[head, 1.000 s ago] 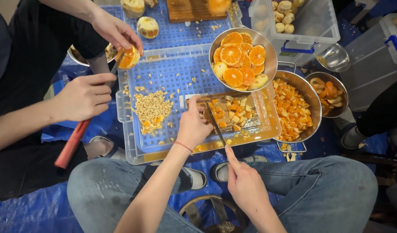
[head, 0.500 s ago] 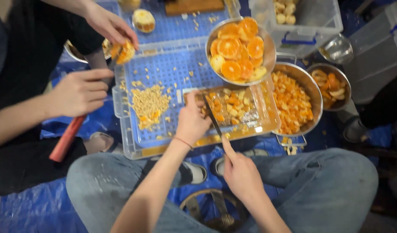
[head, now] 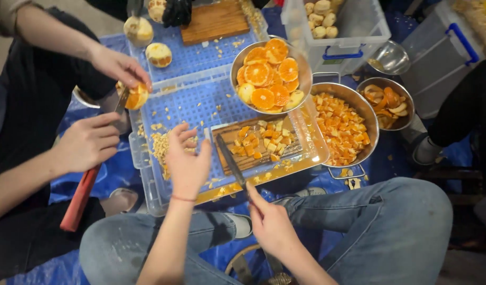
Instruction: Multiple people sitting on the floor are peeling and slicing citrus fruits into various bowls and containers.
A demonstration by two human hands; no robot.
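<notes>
right hand (head: 272, 224) grips knife (head: 231, 161) | left hand (head: 187, 161) open over crate (head: 200, 103) | cutting board (head: 264, 150) holds orange pieces (head: 261, 141)

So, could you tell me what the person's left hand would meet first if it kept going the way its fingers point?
The left hand points up the picture, over the blue plastic tray. Its bare perforated floor probably comes first, then the peeled orange; height above the tray is unclear.

Blue tarp (head: 26, 264) on floor: blue crate lids (head: 200, 100), steel bowls (head: 344, 126), clear bins (head: 359, 26) w/ blue handles.
</notes>
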